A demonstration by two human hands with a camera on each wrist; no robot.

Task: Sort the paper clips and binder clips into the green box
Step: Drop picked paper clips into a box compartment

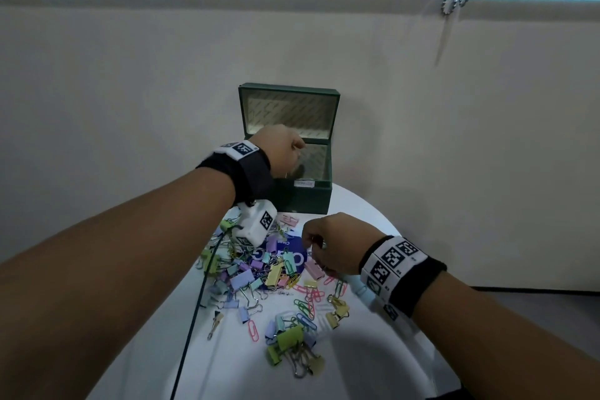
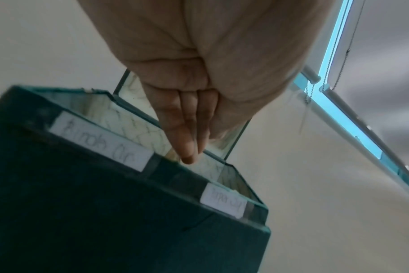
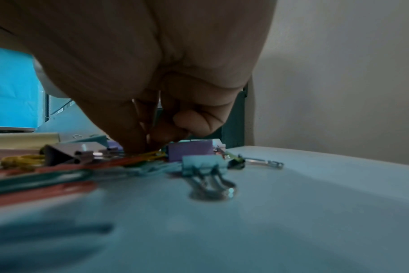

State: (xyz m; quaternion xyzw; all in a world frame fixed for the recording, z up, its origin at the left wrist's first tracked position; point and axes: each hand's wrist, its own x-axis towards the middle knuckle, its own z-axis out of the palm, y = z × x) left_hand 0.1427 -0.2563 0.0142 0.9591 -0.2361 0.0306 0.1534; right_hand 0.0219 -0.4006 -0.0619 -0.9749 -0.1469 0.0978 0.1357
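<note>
The green box [image 1: 302,198] stands open at the table's far edge, its lid upright. Its front [image 2: 105,212] carries two handwritten labels, one for binder clips [image 2: 100,142] and one for paper clips [image 2: 224,201]. My left hand [image 1: 300,148] hangs over the left part of the opening, fingers [image 2: 187,146] straight and pointing down, and I see nothing held in them. A pile of pastel binder clips and coloured paper clips [image 1: 259,269] covers the table. My right hand [image 1: 313,245] is down on the pile, its fingertips [image 3: 138,146] pinching a yellow paper clip [image 3: 149,154].
The round white table [image 1: 373,351] ends close behind the box at a beige wall. A blue printed sheet [image 1: 292,256] lies under the pile. A dark cable [image 1: 194,318] runs from my left wrist across the table. A teal binder clip [image 3: 203,164] lies just right of my right hand.
</note>
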